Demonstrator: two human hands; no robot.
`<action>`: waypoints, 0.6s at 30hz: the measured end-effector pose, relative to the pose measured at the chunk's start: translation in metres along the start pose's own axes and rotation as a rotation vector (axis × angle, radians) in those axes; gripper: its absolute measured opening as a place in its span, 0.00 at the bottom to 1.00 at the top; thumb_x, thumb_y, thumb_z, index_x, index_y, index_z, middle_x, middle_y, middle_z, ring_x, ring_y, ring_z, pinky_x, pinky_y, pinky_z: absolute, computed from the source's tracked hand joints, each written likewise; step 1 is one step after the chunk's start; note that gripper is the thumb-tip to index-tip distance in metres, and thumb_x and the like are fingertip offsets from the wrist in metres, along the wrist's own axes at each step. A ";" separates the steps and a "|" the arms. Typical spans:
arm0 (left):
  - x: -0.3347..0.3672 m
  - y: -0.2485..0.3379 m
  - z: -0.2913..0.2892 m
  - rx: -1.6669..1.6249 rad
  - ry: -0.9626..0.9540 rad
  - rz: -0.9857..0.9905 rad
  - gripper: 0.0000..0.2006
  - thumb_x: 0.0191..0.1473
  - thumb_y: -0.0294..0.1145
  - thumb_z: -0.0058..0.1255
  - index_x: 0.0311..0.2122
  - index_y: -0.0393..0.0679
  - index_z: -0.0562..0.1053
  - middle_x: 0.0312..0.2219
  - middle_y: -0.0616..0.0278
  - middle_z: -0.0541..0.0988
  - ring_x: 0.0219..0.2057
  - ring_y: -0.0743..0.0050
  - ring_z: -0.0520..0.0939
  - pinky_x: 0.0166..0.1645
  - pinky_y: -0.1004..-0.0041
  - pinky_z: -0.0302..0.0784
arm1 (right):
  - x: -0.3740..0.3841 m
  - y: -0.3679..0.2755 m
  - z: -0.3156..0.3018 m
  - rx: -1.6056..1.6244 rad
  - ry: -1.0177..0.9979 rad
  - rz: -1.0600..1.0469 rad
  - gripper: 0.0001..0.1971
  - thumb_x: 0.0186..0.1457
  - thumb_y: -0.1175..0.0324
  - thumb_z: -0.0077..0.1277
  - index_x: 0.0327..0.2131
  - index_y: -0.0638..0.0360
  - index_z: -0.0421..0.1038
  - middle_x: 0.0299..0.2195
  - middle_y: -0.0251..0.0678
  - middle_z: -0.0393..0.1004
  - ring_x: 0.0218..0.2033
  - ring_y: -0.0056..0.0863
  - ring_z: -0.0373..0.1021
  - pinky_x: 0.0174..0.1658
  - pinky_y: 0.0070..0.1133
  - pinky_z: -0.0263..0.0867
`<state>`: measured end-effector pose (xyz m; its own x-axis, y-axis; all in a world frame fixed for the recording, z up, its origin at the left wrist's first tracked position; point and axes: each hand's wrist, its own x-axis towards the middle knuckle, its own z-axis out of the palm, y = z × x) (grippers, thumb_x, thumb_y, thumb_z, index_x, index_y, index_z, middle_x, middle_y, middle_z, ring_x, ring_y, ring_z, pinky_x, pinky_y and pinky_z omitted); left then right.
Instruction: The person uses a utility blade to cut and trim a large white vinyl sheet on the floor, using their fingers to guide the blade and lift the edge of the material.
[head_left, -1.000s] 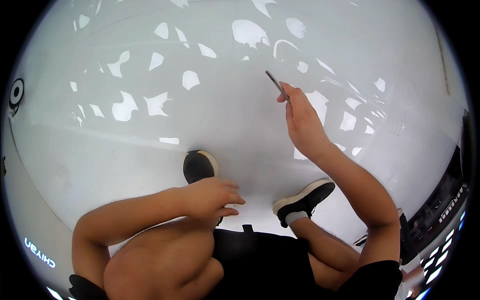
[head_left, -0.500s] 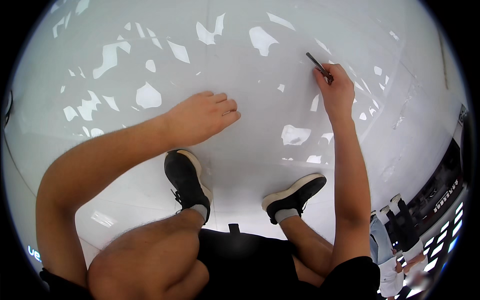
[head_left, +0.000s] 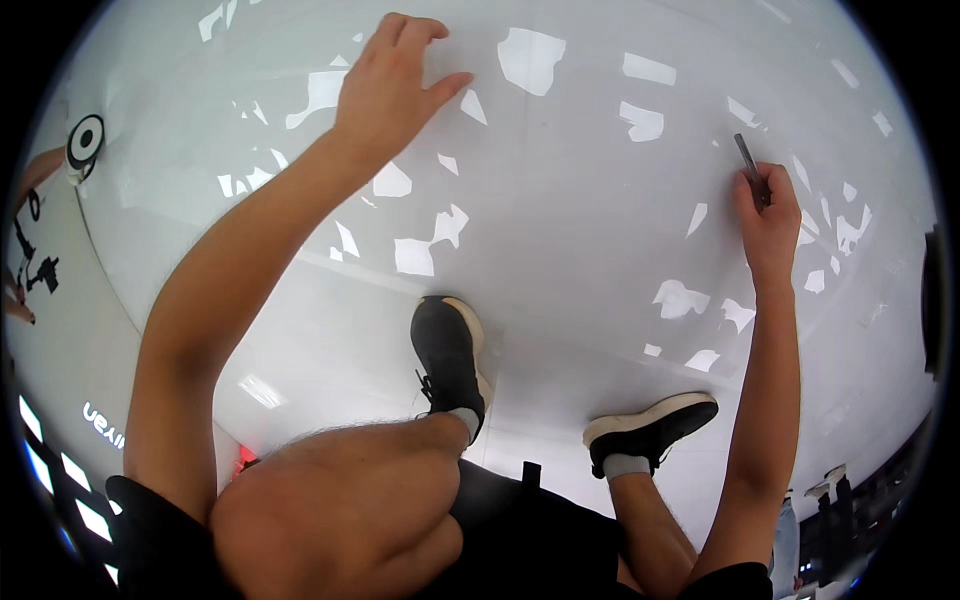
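Note:
My right hand point(head_left: 771, 215) is closed round a slim, dark metal tool point(head_left: 744, 155). Its straight, narrow end sticks out past my thumb and fingers, and the rest is hidden in my grip, so its exact kind does not show. My left hand point(head_left: 388, 90) reaches far forward with thumb and fingers apart and nothing in it. Under both hands spreads a pale, glossy surface point(head_left: 560, 220) with irregular bright white patches point(head_left: 532, 62). Whether these are scraps or reflections I cannot tell.
My black shoes, left point(head_left: 447, 355) and right point(head_left: 655, 425), rest at the near side of the pale surface. A round black-and-white object point(head_left: 85, 145) stands at the far left beside another person's arm point(head_left: 40, 178). Another person's legs point(head_left: 786, 540) show at lower right.
My left hand has moved forward, and its fingers have spread. The whole view has swung, so my right hand with the tool appears farther right. The round object has come into view at left.

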<state>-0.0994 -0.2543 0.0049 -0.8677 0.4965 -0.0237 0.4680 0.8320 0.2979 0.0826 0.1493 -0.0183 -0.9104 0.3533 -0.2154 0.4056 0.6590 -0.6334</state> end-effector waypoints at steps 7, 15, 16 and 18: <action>0.008 -0.010 -0.015 -0.341 -0.307 -0.360 0.16 0.57 0.38 0.66 0.46 0.41 0.80 0.38 0.61 0.83 0.39 0.72 0.82 0.45 0.72 0.80 | 0.000 -0.006 -0.002 0.023 0.044 0.043 0.08 0.61 0.66 0.59 0.39 0.59 0.74 0.26 0.25 0.69 0.28 0.16 0.62 0.34 0.19 0.61; 0.025 -0.015 -0.035 -0.399 -0.463 -0.293 0.12 0.60 0.35 0.63 0.45 0.40 0.79 0.36 0.62 0.83 0.39 0.73 0.82 0.45 0.71 0.79 | -0.003 -0.005 -0.002 0.029 0.046 0.028 0.07 0.61 0.68 0.59 0.39 0.59 0.75 0.27 0.24 0.69 0.27 0.15 0.60 0.33 0.18 0.60; 0.027 -0.015 -0.037 -0.408 -0.488 -0.280 0.12 0.60 0.35 0.63 0.45 0.40 0.79 0.36 0.62 0.83 0.39 0.73 0.82 0.45 0.71 0.79 | -0.001 -0.002 -0.003 0.026 0.041 0.025 0.07 0.61 0.68 0.59 0.39 0.59 0.75 0.27 0.24 0.69 0.27 0.15 0.60 0.33 0.18 0.60; 0.029 -0.014 -0.039 -0.422 -0.538 -0.252 0.11 0.60 0.35 0.62 0.45 0.41 0.78 0.36 0.62 0.82 0.39 0.73 0.81 0.45 0.71 0.79 | 0.000 0.001 0.000 0.025 0.037 0.026 0.07 0.61 0.68 0.59 0.39 0.59 0.75 0.27 0.24 0.69 0.27 0.15 0.61 0.33 0.18 0.60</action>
<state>-0.1375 -0.2615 0.0375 -0.6874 0.4453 -0.5738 0.0659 0.8250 0.5612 0.0829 0.1502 -0.0187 -0.8957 0.3949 -0.2046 0.4265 0.6325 -0.6465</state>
